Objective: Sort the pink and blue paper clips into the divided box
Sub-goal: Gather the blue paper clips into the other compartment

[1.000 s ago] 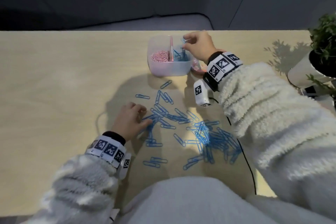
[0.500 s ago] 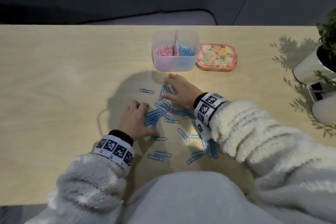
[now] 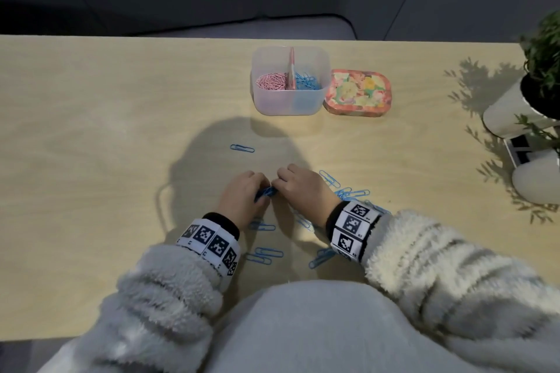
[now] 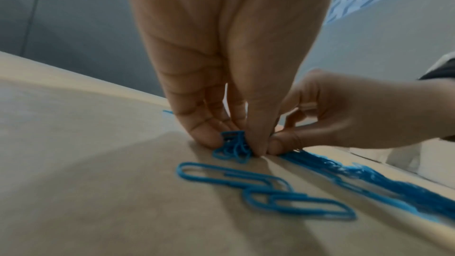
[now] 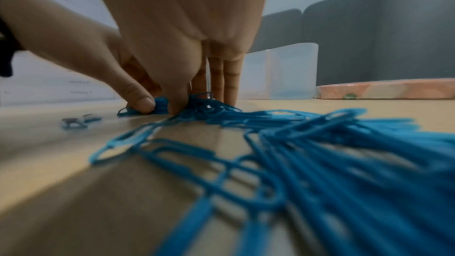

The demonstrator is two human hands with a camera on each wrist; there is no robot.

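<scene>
Pinching a small bunch of blue paper clips (image 3: 266, 192) against the wooden table (image 3: 91, 136): left hand (image 3: 241, 198), thumb and fingers (image 4: 206, 135) curled around the bunch, tips down on the surface. Meeting it fingertip to fingertip from the other side: right hand (image 3: 303, 188), thumb and curled fingers closed on the same bunch, with further clips trailing from under its fingertips (image 5: 230, 92).

Scattered on the table around and below both hands: loose blue clips (image 3: 353, 192), thickest beside and beneath the right wrist. Lying apart, toward the far side: single blue clip (image 3: 241, 148). Lying just in front of the left wrist camera: two overlapping clips (image 4: 258, 188).

Standing well beyond the hands, near the far table edge: divided box (image 3: 289, 106), translucent, upright, split by a central divider (image 3: 291, 70). Filling the left compartment: pink paper clips (image 3: 271, 82). Filling the right compartment: sorted blue clips (image 3: 306, 81).

Resting immediately right of the box, apparently touching it: floral lid (image 3: 357, 91), flat on the table.

Standing at the right table edge: potted plant (image 3: 542, 70) in a white pot, well apart from the work area.
</scene>
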